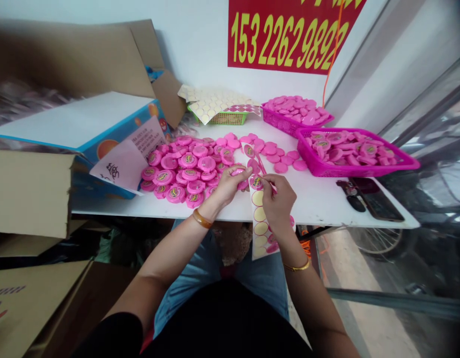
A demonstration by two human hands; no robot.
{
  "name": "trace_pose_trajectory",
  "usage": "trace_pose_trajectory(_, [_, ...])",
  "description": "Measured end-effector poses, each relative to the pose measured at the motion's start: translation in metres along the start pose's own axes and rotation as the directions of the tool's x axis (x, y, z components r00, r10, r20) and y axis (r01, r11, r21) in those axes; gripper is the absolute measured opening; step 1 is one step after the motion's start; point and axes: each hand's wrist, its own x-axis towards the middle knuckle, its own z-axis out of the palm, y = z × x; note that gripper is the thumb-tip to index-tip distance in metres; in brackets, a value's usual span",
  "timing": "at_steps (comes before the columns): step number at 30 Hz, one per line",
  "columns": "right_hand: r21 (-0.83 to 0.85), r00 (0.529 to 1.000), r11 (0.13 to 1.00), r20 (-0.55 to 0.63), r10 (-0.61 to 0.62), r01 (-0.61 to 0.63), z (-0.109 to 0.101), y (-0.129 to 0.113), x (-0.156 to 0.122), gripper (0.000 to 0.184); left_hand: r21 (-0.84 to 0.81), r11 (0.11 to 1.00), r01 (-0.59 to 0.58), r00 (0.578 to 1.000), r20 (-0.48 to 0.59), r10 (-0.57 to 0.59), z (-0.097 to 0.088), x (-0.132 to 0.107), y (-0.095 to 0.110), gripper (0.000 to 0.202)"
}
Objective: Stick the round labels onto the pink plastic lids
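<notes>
My left hand (227, 185) is closed round a pink round plastic case (237, 172), its thumb on top. Just to its right, my right hand (281, 201) pinches the edge of a round printed sticker (256, 182); whether it has lifted off the backing is hard to tell. Under that hand a sticker sheet (260, 214) hangs over the table's front edge, showing yellowish blank circles and some pink labels. A heap of pink cases with round labels (191, 161) lies left of my hands. Behind them to the right are several plain pink cases (280, 158).
Two magenta baskets, a front one (364, 171) and a rear one (282, 122), hold pink pieces. Sticker sheets (215, 102) cover a green basket (227, 118). A phone (377, 199) lies at the right, and an open blue box (121, 134) stands at the left.
</notes>
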Motion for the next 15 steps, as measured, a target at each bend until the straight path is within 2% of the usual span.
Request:
trace_pose_trajectory(3, [-0.107,0.998,0.993,0.044,0.048,-0.044,0.006,0.007,-0.004,0.017,0.038,0.999,-0.001,1.000,-0.031,0.002,0.000,0.009,0.000,0.027])
trace_pose_trajectory(7, [-0.152,0.980,0.974,0.085,0.180,-0.165,0.014,0.015,-0.001,0.018,0.215,0.976,-0.029,0.997,-0.057,0.042,-0.001,0.032,-0.004,0.023])
trace_pose_trajectory(10, [0.024,0.981,0.981,-0.012,0.192,-0.192,0.018,0.020,0.011,0.016,0.425,0.901,-0.080,0.988,-0.084,0.127,-0.006,0.055,-0.003,0.017])
trace_pose_trajectory(12, [0.218,0.957,0.937,-0.040,0.287,-0.272,0.022,0.026,0.019,0.016,0.584,0.802,-0.124,0.967,-0.110,0.229,-0.011,0.069,0.003,0.021])
trace_pose_trajectory(14, [0.397,0.896,0.810,0.087,0.435,-0.432,0.029,0.035,0.024,0.021,0.639,0.759,-0.124,0.945,-0.158,0.288,-0.019,0.078,0.014,0.027])
trace_pose_trajectory(15, [0.442,0.855,0.735,0.200,0.479,-0.514,0.033,0.041,0.024,0.024,0.596,0.798,-0.096,0.943,-0.202,0.264,-0.023,0.079,0.020,0.027])
